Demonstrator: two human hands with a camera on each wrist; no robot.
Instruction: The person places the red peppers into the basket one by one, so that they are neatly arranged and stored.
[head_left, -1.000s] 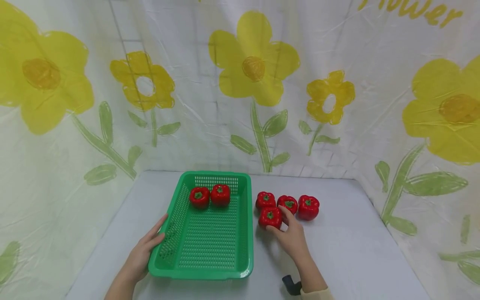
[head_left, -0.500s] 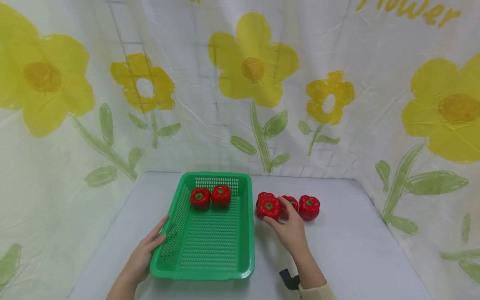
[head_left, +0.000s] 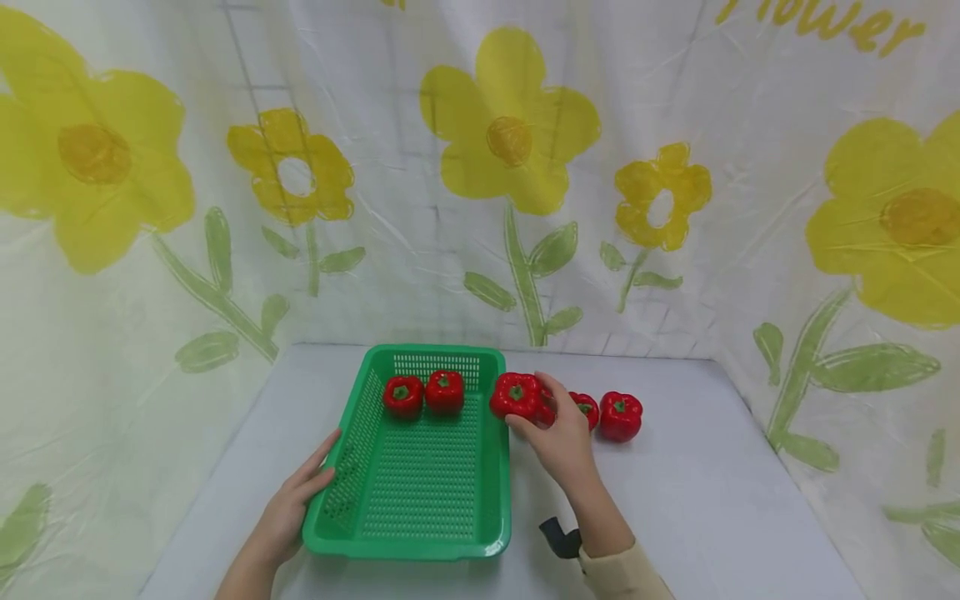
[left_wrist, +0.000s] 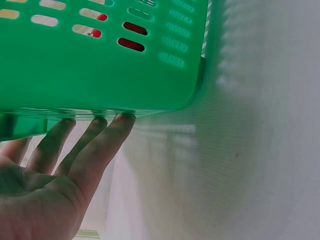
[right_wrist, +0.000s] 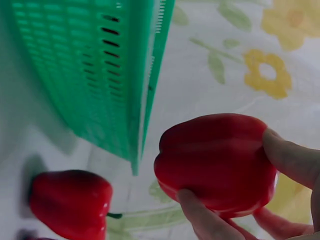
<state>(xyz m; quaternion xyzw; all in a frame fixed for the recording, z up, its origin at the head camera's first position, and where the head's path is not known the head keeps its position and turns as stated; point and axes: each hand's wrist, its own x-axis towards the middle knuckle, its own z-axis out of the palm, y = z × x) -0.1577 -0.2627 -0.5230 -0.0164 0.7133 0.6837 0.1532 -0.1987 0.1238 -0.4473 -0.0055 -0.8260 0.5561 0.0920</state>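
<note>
Thumb and fingers of my right hand point(head_left: 561, 437) grip a red bell pepper point(head_left: 513, 393), which overlaps the right rim of a green perforated plastic basket point(head_left: 405, 550) in the head view. The right wrist view shows this held pepper point(right_wrist: 215, 162) raised beside the basket's wall. My left hand point(head_left: 283, 510) is at the basket's left side; the left wrist view has its extended fingers point(left_wrist: 92, 160) with their tips against the side. Inside the basket, at the far end, two red bell peppers point(head_left: 445, 392) sit side by side.
To the basket's right, a red bell pepper point(head_left: 620, 417) and another one point(head_left: 587, 410) stand on the white table point(head_left: 720, 500). A third point(head_left: 548, 407) is partly hidden behind my right hand and the held pepper. A flower-printed curtain point(head_left: 420, 283) hangs at the back.
My right hand has lifted the bell pepper from the front of the group and carried it up and left to the basket's right rim. My left hand has stayed at the basket.
</note>
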